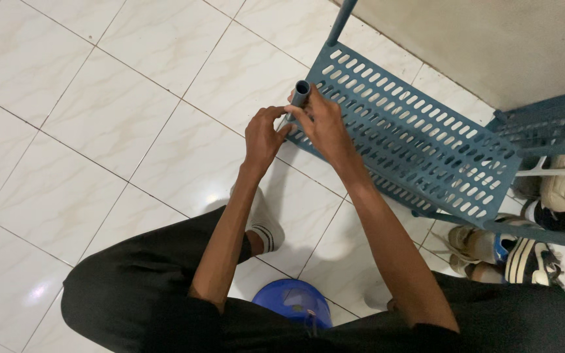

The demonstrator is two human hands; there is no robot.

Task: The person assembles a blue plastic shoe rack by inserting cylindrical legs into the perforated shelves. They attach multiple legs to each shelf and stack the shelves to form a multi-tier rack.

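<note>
Fingers: right hand (322,124) wrapped around an upright grey-blue tube (300,93) at the corner of a perforated blue shelf panel (420,140); left hand (263,137) pinched on the tube's lower part, just beside the right. Panel: tilted on white tiled floor (99,117). Nearby: shoes (524,252) under the panel's far edge, blue stool (293,302) between the knees, socked foot (264,225) below the left wrist
</note>
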